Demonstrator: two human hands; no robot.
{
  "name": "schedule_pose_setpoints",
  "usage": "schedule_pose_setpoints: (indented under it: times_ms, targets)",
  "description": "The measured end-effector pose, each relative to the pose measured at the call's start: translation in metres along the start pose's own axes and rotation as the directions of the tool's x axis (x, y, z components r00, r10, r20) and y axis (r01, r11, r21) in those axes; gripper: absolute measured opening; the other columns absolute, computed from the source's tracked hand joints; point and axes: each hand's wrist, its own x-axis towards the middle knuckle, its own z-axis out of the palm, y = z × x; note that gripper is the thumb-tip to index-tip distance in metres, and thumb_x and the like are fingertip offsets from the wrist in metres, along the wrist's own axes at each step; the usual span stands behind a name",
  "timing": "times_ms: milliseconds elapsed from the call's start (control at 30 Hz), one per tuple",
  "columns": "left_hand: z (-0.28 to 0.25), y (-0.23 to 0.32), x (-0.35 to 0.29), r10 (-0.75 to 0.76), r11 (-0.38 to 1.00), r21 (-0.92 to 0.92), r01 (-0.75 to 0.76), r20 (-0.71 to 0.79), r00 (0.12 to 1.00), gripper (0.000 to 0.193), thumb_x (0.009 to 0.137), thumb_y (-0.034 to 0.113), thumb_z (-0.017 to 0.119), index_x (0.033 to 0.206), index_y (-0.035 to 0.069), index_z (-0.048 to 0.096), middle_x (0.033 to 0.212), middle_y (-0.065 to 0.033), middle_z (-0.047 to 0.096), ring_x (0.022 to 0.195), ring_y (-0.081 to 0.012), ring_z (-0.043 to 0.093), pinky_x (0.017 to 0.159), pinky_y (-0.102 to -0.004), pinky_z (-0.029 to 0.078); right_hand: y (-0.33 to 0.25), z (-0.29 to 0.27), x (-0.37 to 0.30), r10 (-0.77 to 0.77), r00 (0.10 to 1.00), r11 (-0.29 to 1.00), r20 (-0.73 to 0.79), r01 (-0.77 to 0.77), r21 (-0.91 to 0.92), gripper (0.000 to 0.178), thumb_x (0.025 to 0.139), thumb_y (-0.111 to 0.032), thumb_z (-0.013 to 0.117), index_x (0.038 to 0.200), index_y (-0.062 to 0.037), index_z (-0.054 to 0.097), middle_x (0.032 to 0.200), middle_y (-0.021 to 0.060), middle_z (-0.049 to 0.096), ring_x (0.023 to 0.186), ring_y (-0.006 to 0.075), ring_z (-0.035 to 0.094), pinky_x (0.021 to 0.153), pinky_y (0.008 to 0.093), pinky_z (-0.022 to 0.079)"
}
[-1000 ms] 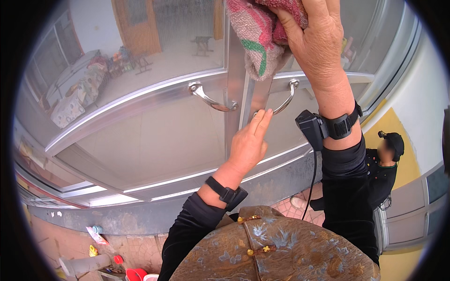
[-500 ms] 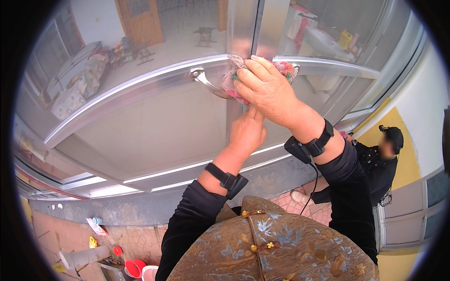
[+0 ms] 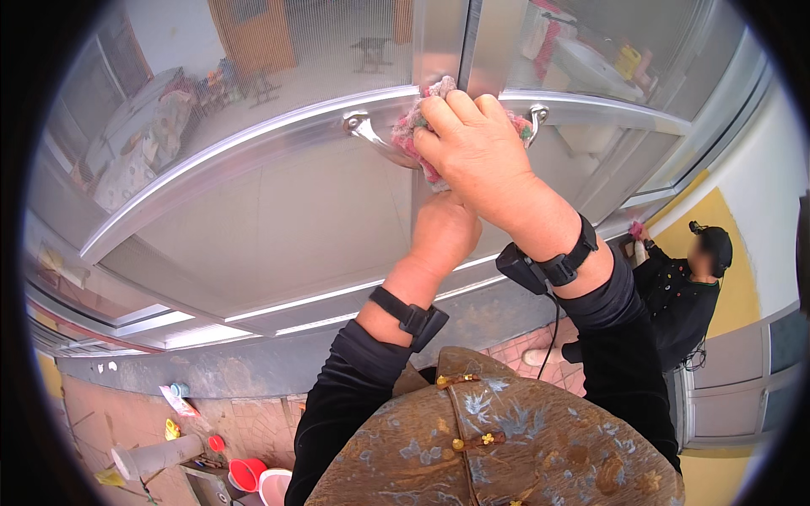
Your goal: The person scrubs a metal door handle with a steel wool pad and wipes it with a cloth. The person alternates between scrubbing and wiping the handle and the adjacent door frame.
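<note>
My right hand (image 3: 477,143) is closed over a crumpled cloth (image 3: 405,132), pink and grey with some green. It presses the cloth to the meeting stiles of a silver-framed glazed double door (image 3: 278,202). A curved metal handle (image 3: 368,135) sticks out to the left of the cloth, its lower end by the cloth. Another metal handle (image 3: 537,118) shows at the cloth's right edge. Just below, my left hand (image 3: 443,228) is curled at the cloth's lower end, close under my right wrist. Its fingertips are hidden, so what it grips cannot be made out.
On the right a person (image 3: 688,287) in black crouches by the wall, one hand at a pink cloth (image 3: 637,229). A grey step (image 3: 228,371) runs below the door. At lower left lie a pale pipe (image 3: 160,455), a red bucket (image 3: 246,474) and a pink basin (image 3: 274,487).
My right hand has shifted slightly with the cloth, which bunches higher above its fingers. My left hand's raised finger has curled in. The person at right has stretched an arm toward the wall.
</note>
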Motion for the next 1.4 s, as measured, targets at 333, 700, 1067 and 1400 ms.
schedule_pose_setpoints:
  times_ms: [333,700,1067,1400]
  targets:
    - [0.015,-0.011,0.006,0.139,0.990,0.022,-0.138,-0.209,0.968,0.083,0.069,-0.001,0.063,0.148,0.013,0.044,0.147,-0.0114,0.049,0.092,-0.0318,0.068,0.074,-0.0428,0.058,0.080,-0.029,-0.012,0.311,0.851,0.950,-0.424,-0.279,0.139,0.031,0.071,-0.003,0.075,0.100,-0.0146,0.070,0.110,0.0032,0.062,0.097,0.0273,0.058,0.082,0.0393,0.047]
    - [-0.003,0.005,0.011,0.100,0.972,-0.197,-0.132,-0.164,0.981,0.080,0.069,-0.005,0.061,0.146,0.008,0.046,0.151,-0.0140,0.047,0.100,-0.0351,0.068,0.079,-0.0414,0.057,0.080,0.019,-0.048,0.258,0.892,0.963,-0.372,-0.266,0.029,0.033,0.069,-0.007,0.072,0.101,-0.0150,0.068,0.112,0.0004,0.064,0.104,0.0267,0.059,0.079,0.0399,0.045]
    - [-0.089,-0.002,0.000,0.293,0.931,0.336,-0.141,-0.459,0.839,0.052,0.070,-0.013,0.061,0.118,0.007,0.071,0.130,-0.0123,0.065,0.105,-0.0296,0.069,0.078,-0.0362,0.057,0.036,0.026,-0.067,-0.017,0.976,0.998,-0.216,0.029,0.050,0.014,0.073,-0.023,0.069,0.085,-0.0174,0.063,0.098,-0.0018,0.056,0.091,0.0203,0.053,0.072,0.0342,0.042]
    - [-0.089,-0.019,0.015,0.345,0.934,0.270,-0.235,-0.502,0.793,0.032,0.068,-0.013,0.061,0.096,0.000,0.068,0.100,-0.0117,0.067,0.082,-0.0284,0.067,0.070,-0.0368,0.055,0.042,0.025,0.003,0.291,0.744,0.955,-0.601,-0.191,0.226,0.030,0.075,-0.019,0.068,0.105,-0.0174,0.068,0.122,-0.0017,0.058,0.111,0.0218,0.053,0.086,0.0366,0.042]
